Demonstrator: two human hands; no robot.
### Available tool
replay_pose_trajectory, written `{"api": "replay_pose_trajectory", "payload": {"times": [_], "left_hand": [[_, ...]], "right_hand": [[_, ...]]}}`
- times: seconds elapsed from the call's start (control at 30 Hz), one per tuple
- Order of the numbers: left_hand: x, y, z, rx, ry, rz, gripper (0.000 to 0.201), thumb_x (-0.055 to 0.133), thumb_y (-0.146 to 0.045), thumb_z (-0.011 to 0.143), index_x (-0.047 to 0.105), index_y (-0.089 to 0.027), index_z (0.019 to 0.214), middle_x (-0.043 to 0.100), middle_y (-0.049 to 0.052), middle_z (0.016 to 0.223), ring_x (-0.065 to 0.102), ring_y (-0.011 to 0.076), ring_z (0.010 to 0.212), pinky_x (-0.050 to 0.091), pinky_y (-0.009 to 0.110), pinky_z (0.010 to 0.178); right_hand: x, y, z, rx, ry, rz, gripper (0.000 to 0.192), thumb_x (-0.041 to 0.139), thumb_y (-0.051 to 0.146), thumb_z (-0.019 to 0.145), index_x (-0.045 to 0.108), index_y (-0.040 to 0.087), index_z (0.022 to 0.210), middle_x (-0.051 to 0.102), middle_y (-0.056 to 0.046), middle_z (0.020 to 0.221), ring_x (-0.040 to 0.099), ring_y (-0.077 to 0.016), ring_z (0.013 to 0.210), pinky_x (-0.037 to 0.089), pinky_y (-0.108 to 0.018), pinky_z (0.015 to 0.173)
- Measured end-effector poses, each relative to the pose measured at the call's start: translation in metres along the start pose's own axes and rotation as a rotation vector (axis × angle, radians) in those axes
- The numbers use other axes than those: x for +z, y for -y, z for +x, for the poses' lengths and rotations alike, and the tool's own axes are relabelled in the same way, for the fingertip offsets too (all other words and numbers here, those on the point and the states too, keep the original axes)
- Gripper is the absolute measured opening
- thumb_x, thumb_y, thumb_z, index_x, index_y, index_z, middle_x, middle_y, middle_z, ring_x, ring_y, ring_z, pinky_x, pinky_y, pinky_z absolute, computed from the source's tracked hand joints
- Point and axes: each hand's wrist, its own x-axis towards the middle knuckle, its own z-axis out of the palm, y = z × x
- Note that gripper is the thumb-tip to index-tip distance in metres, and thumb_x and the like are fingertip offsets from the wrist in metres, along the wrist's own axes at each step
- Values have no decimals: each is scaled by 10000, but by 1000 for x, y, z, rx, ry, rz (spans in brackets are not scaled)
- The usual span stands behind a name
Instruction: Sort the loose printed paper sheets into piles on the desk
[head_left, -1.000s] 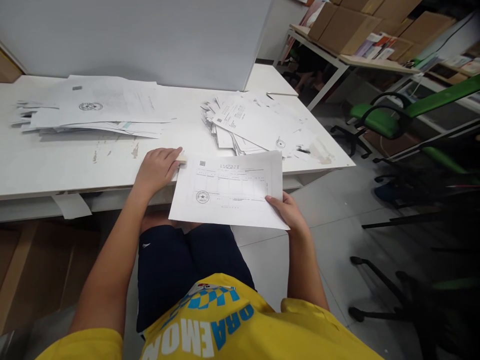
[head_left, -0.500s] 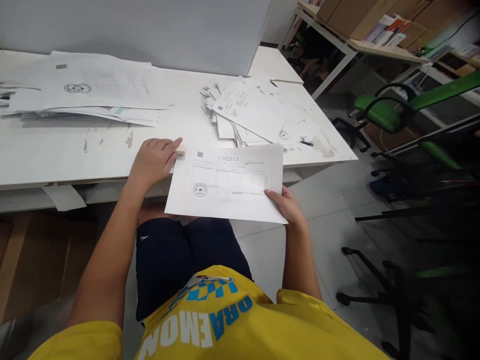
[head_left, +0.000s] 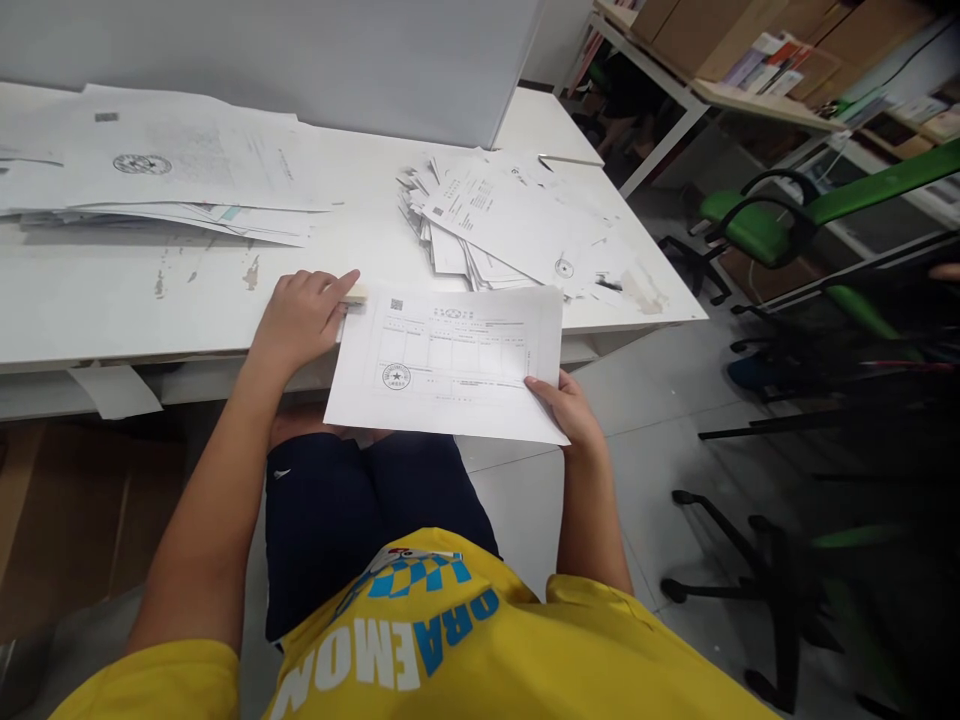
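The right hand [head_left: 571,412] pinches a printed sheet [head_left: 450,365] while the left hand [head_left: 296,320] rests on the table [head_left: 112,305].

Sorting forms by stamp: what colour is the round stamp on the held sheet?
Dark grey-black, on the sheet in the right hand; head view.

I see the table [head_left: 90,310] ahead, its near edge over my lap. Left hand [head_left: 296,320] rests on the table at the near edge, fingertips touching a small block [head_left: 358,294]. Printed sheet [head_left: 450,365] sits just right of that hand, overhanging the edge; right hand [head_left: 566,410] pinches its lower right corner. Behind the sheet: fanned paper pile [head_left: 510,235]. Far left on the table: bigger paper stack [head_left: 161,180]. Partition panel [head_left: 300,60] stands behind both. Chair [head_left: 780,230] off to the right, shelf [head_left: 750,95] behind it.
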Motion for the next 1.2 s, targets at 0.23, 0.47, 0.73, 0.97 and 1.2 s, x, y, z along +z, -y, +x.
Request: {"api": "replay_pose_trajectory", "payload": {"times": [0.23, 0.47, 0.73, 0.97, 1.2], "left_hand": [[0, 1, 0, -9, 24, -46, 531, 368, -220, 921, 482, -269, 1438, 638, 125, 1153, 560, 321, 1061, 417, 496, 927], [-4, -2, 0, -45, 31, -19, 566, 386, -203, 921, 431, -205, 1485, 599, 172, 1169, 551, 345, 1075, 426, 514, 918], [-4, -4, 0, -71, -17, -109, 534, 417, -288, 948, 414, -194, 1473, 554, 141, 1154, 495, 339, 1145, 380, 488, 976], [-9, -5, -1, -33, 47, -3, 603, 480, -263, 958, 306, -105, 1514, 491, 152, 1256, 428, 286, 1121, 336, 510, 1002], [-2, -4, -7, -90, -57, -10, 505, 512, -378, 967, 499, -95, 1385, 545, 165, 1113, 425, 271, 1006, 349, 444, 905]], "right_hand": [[-1, -2, 1, 14, 7, 46, 491, 836, 436, 607, 688, 208, 1016, 776, -77, 1005, 731, -285, 939, 582, -414, 861], [-3, -1, -1, 12, 46, 97, 494, 846, 439, 627, 691, 210, 1037, 774, -77, 1030, 733, -299, 957, 602, -433, 837], [-5, -2, -2, 5, 10, 179, 485, 871, 406, 593, 694, 203, 997, 782, -69, 992, 740, -307, 945, 619, -436, 818], [-5, -2, -2, -6, -11, 204, 490, 868, 387, 586, 686, 192, 998, 784, -71, 972, 749, -303, 900, 629, -442, 795], [-5, 0, -6, -15, 14, 182, 478, 855, 389, 617, 686, 188, 1016, 784, -73, 986, 749, -296, 892, 629, -445, 792]]}}
